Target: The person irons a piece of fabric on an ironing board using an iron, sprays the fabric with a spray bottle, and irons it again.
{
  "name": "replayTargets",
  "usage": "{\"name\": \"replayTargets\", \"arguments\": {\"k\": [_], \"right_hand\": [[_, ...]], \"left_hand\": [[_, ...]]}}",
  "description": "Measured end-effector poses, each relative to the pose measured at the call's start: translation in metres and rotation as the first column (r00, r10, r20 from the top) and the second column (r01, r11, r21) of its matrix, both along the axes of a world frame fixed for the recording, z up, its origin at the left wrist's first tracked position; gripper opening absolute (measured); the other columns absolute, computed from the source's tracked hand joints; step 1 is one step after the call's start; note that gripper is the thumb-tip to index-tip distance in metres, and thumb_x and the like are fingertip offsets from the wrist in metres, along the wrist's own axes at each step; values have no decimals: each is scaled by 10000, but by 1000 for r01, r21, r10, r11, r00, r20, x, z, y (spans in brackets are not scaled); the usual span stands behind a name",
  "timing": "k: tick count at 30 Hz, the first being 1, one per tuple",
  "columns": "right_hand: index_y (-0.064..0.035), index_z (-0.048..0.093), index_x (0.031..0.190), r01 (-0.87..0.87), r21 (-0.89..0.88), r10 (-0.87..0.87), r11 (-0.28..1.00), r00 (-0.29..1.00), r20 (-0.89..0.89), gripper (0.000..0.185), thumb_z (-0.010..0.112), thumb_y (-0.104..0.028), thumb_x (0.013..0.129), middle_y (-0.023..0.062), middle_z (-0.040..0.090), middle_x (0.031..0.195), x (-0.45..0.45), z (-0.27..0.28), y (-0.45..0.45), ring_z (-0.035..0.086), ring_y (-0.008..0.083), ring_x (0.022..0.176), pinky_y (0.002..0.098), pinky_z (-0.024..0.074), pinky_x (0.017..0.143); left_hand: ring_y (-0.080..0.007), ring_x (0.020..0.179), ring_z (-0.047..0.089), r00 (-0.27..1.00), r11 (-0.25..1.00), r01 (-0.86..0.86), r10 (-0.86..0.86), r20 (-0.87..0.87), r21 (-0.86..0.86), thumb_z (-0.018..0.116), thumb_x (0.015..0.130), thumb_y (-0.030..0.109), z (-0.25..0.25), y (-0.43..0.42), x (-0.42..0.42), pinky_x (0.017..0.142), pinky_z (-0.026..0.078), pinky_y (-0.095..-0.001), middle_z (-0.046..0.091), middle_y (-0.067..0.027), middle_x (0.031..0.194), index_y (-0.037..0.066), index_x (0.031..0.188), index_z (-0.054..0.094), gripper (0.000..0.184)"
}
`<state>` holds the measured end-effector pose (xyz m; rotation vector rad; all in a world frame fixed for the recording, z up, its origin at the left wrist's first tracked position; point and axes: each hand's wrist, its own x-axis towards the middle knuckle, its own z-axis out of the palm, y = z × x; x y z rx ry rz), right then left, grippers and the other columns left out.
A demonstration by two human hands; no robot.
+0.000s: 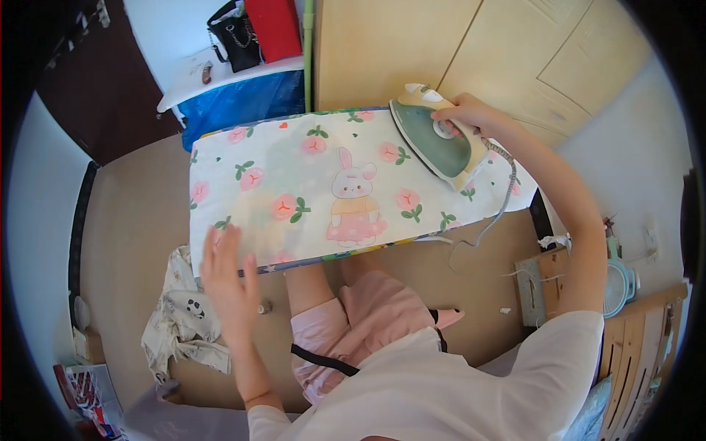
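A white cloth (279,165) printed with pink flowers and a rabbit lies spread over an ironing board (331,255), whose patterned edge shows beneath it. My right hand (471,116) is wrapped round the handle of a green and cream iron (434,140) at the board's right part. The iron's soleplate faces left and looks tilted; whether it touches the cloth is unclear. Over the cloth's front left corner is my left hand (229,275), fingers stretched out and apart, holding nothing.
The iron's cord (507,195) hangs off the board's front right side. Crumpled printed fabric (187,323) lies on the floor at left. Behind stand a white table (184,84) with a black bag (237,40), and wooden cabinets (382,51). A wooden rack (632,353) is at right.
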<state>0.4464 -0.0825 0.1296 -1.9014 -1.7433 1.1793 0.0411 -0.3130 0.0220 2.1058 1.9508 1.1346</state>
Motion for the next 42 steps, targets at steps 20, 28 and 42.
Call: {"name": "replayTargets", "arguments": {"k": [20,28,42], "right_hand": [[-8,555,960,-263,-173,253,949,964,-78,341,665,-289,803,20,561,635,-139,-7,-15,525,67,474,215,449,429],[-21,545,995,-184,-146,168,972,979,-119,317,602,-287,832,-20,482,590,-149,-7,-29,467,61,424,208,427,412],[-34,539,853,-123,-111,104,986,981,-161,285,613,-307,817,-7,486,578,-161,-9,-15,466,71,421,225,411,402]], "left_hand": [[-343,1326,214,965,923,-219,159,-207,-316,473,880,311,-12,17,-47,1046,168,-555,301,-38,1432,145,1347,381,504],[-321,1301,283,954,975,70,-4,299,-209,487,889,198,-33,24,-85,1068,201,-387,332,-113,1404,93,1345,377,481],[-216,1320,253,326,996,2,87,941,-93,426,924,390,-72,22,-79,1071,181,-350,337,-90,1406,81,1373,329,554]]}}
